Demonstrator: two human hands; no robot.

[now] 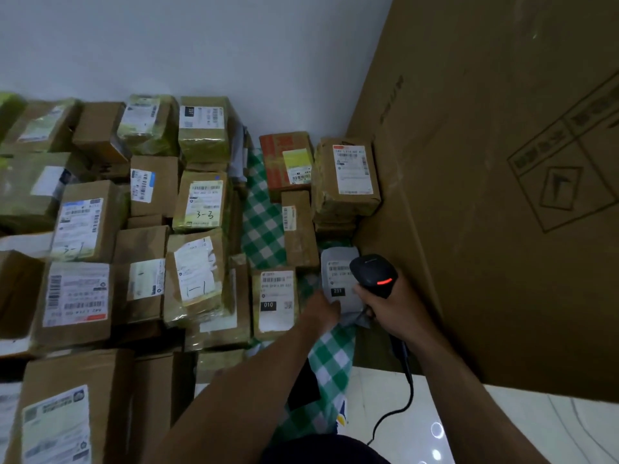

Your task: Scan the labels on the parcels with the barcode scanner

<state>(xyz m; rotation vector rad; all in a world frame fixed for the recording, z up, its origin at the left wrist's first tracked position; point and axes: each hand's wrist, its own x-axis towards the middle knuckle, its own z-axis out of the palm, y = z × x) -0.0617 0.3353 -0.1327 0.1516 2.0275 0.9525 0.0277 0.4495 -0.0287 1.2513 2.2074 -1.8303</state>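
My right hand (397,308) grips a black barcode scanner (375,274) with a red light lit on its head; its black cable (403,390) trails down to the floor. The scanner hovers over a grey plastic mailer (338,279) whose white label reads 231. My left hand (323,308) rests on the near left edge of that mailer; its fingers are partly hidden. Just left lies a brown parcel (274,301) with a label marked 010.
Many labelled cardboard parcels (197,276) are packed across the left and middle, against a white wall. A green checked cloth (263,226) lies under them. A very large cardboard box (502,195) stands close on the right. Glossy white floor (435,426) shows at the bottom.
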